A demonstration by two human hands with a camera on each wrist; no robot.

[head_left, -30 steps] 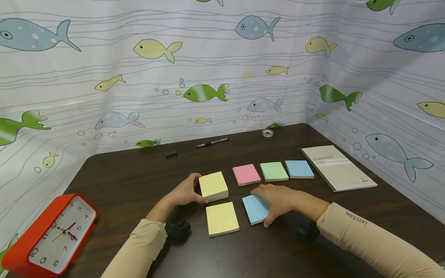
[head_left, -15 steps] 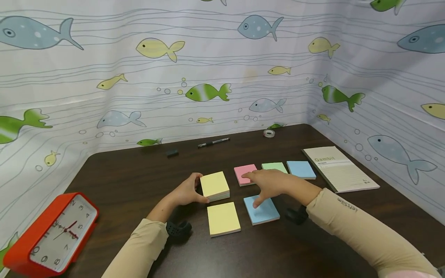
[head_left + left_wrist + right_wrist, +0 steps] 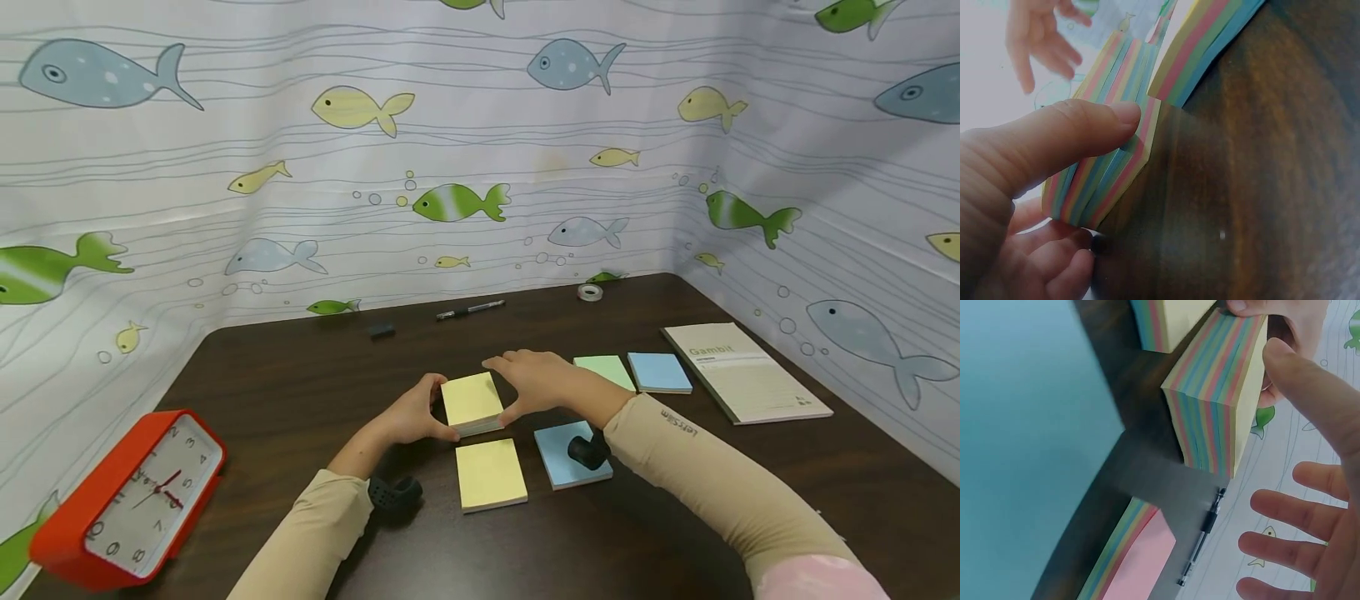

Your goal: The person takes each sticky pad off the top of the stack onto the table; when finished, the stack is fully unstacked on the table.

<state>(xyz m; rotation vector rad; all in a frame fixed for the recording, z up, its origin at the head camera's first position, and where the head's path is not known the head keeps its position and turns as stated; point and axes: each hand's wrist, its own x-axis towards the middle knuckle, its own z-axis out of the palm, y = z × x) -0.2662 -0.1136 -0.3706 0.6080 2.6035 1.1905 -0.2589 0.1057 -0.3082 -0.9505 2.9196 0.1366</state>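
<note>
two hands work on one thick yellow-topped pad (image 3: 472, 402) of sticky notes that sits near the middle of the dark table (image 3: 285, 392). the left hand (image 3: 408, 414) grips the pad's left edge, thumb pressed on the striped side and fingers curled behind it, as the left wrist view shows (image 3: 1110, 181). the right hand (image 3: 536, 381) curves round the pad's right edge with fingers spread; the thumb looks to touch the near right corner, but whether it is truly clamped on the pad i cannot tell.

counted pads in the head view: two yellow-topped, the held one and a second yellow pad (image 3: 490, 473) just in front of it; two blue-topped, one blue pad (image 3: 558, 462) beside the second yellow and partly under the right wrist, another blue pad (image 3: 658, 372) further right; one green pad (image 3: 606, 368) beside that. one pink pad (image 3: 1141, 562) shows only in the right wrist view, hidden under the right hand from above.

also on the table: one red clock (image 3: 127, 500) at the left, one notebook (image 3: 742, 371) at the right, one pen (image 3: 470, 310), one small black object (image 3: 381, 330) and one tape roll (image 3: 590, 292) along the back.
</note>
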